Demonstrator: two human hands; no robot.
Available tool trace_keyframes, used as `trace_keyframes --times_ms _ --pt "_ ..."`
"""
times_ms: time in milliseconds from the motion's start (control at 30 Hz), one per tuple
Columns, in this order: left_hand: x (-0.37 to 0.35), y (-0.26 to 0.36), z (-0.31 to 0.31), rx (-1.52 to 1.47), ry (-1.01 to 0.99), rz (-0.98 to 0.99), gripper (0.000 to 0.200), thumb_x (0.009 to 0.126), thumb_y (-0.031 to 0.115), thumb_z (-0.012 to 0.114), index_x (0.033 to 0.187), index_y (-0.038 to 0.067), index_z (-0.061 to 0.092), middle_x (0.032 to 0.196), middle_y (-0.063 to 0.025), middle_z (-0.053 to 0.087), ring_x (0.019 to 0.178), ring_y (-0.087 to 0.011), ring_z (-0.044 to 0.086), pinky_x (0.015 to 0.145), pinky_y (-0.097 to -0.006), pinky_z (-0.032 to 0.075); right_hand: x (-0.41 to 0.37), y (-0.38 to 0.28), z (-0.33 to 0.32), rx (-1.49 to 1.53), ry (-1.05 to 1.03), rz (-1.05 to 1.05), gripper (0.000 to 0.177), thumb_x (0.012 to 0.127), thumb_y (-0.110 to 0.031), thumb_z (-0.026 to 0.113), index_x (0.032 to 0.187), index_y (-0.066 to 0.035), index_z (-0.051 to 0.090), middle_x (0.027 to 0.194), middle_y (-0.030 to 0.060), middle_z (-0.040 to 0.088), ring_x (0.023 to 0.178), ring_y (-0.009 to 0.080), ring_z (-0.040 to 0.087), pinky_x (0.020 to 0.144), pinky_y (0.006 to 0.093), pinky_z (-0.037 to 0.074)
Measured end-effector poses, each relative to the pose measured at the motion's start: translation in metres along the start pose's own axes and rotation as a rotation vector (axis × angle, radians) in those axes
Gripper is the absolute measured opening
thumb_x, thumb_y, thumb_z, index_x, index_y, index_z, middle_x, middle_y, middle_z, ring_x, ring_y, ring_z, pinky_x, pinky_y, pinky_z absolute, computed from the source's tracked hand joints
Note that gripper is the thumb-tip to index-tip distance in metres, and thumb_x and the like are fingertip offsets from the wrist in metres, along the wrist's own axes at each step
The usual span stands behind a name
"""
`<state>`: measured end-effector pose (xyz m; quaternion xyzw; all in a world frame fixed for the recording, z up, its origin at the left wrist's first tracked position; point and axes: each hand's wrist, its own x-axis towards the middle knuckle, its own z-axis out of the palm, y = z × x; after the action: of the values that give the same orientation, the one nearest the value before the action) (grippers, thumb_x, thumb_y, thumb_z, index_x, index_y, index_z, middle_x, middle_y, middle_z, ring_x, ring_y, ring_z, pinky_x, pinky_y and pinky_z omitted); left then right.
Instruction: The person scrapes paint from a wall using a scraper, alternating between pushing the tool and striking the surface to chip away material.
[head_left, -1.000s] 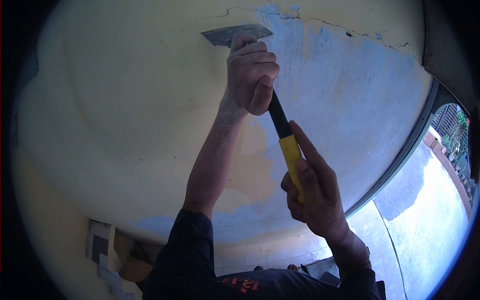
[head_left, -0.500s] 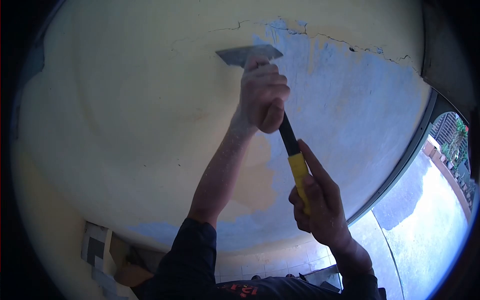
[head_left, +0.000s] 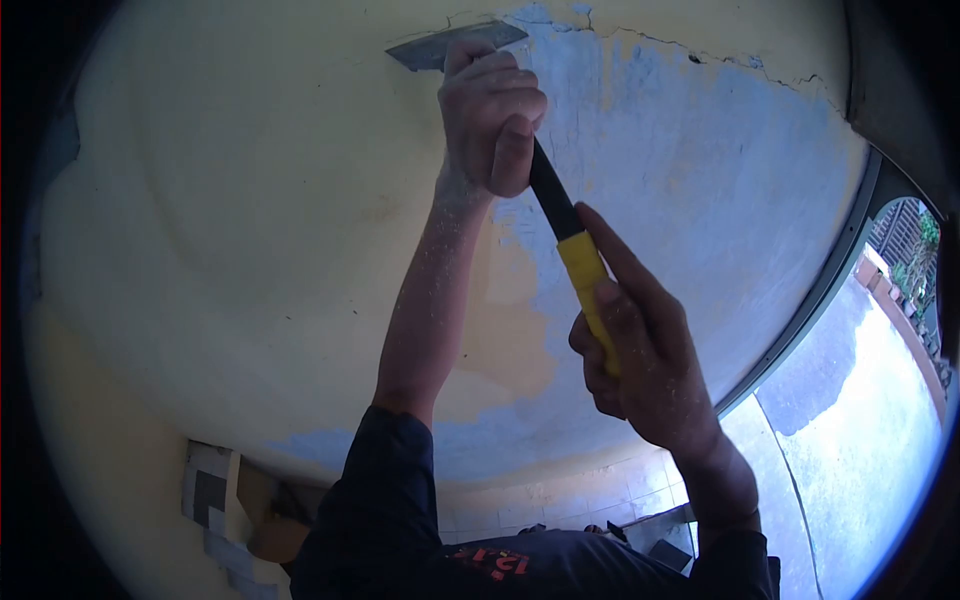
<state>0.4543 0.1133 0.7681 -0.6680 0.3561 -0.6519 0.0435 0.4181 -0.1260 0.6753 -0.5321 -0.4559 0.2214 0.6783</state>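
A long-handled wall scraper reaches up the wall, its wide metal blade lying against the yellowish paint just below a crack. My left hand is closed round the black shaft close behind the blade, with its thumb toward me. Lower down, my right hand wraps the yellow grip, the index finger stretched along the handle. Pale dust speckles my left forearm. Right of the blade, the wall shows a bluish, bared surface; to the left, cream paint still covers it.
A jagged crack runs across the upper wall. A dark frame edge borders the wall on the right, with sunlit paving and plants beyond. Stepped blocks stand at lower left, and pale tiles line the wall's foot.
Both hands and the scraper have moved up and a little left, bringing the blade higher on the wall. The view has also shifted slightly. Both grips stay closed.
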Motion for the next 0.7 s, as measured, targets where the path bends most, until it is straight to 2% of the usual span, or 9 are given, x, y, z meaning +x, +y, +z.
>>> trace_keyframes --times_ms 167,233,300,400,600,700 --pt "-0.012 0.022 0.011 0.044 -0.009 0.006 0.065 0.098 0.051 0.023 0.049 0.01 0.035 0.048 -0.004 0.036 0.047 -0.0237 0.037 0.07 -0.0356 0.032 -0.019 0.0 -0.013 -0.072 0.017 -0.009 0.052 0.107 -0.032 0.032 0.154 -0.01 0.025 0.066 -0.0003 0.048 0.041 0.002 0.038 0.037 0.0185 0.034" --pt "-0.019 0.029 0.015 0.046 0.027 -0.12 0.065 0.099 0.05 0.022 0.049 0.01 0.035 0.047 -0.0044 0.036 0.046 -0.0236 0.037 0.07 -0.0353 0.032 -0.022 -0.004 -0.015 -0.068 -0.007 0.081 0.051 0.107 -0.031 0.031 0.153 -0.01 0.027 0.065 -0.0001 0.048 0.041 0.0024 0.038 0.037 0.0189 0.035" --pt "-0.012 0.028 0.013 0.037 0.023 -0.127 0.064 0.099 0.048 0.021 0.05 0.009 0.034 0.047 -0.0051 0.035 0.046 -0.0243 0.038 0.07 -0.0352 0.033 -0.022 -0.019 -0.013 -0.057 0.001 0.108 0.051 0.107 -0.03 0.031 0.153 -0.01 0.028 0.065 0.0001 0.048 0.04 0.0024 0.038 0.038 0.0189 0.035" --pt "-0.011 0.023 0.014 0.065 0.048 -0.046 0.063 0.098 0.046 0.022 0.05 0.008 0.035 0.048 -0.0058 0.036 0.047 -0.0255 0.039 0.068 -0.0352 0.034 -0.021 -0.019 -0.01 -0.065 0.021 0.127 0.05 0.107 -0.03 0.031 0.153 -0.011 0.028 0.065 0.0004 0.049 0.04 0.0023 0.038 0.038 0.019 0.035" --pt "-0.009 0.02 0.015 0.101 0.069 -0.058 0.064 0.098 0.049 0.022 0.05 0.008 0.036 0.049 -0.0044 0.036 0.048 -0.0244 0.039 0.069 -0.0349 0.034 -0.016 -0.017 -0.014 -0.2 0.04 0.085 0.05 0.107 -0.031 0.031 0.153 -0.012 0.028 0.066 0.0005 0.049 0.041 0.0022 0.037 0.038 0.019 0.034" --pt "-0.007 0.018 0.01 0.085 0.052 -0.072 0.065 0.098 0.05 0.021 0.05 0.008 0.036 0.049 -0.0043 0.036 0.048 -0.0246 0.038 0.069 -0.0343 0.034 -0.015 -0.021 -0.009 -0.078 0.012 0.146 0.05 0.107 -0.031 0.031 0.154 -0.013 0.027 0.067 0.0006 0.048 0.041 0.0027 0.036 0.038 0.0193 0.035"
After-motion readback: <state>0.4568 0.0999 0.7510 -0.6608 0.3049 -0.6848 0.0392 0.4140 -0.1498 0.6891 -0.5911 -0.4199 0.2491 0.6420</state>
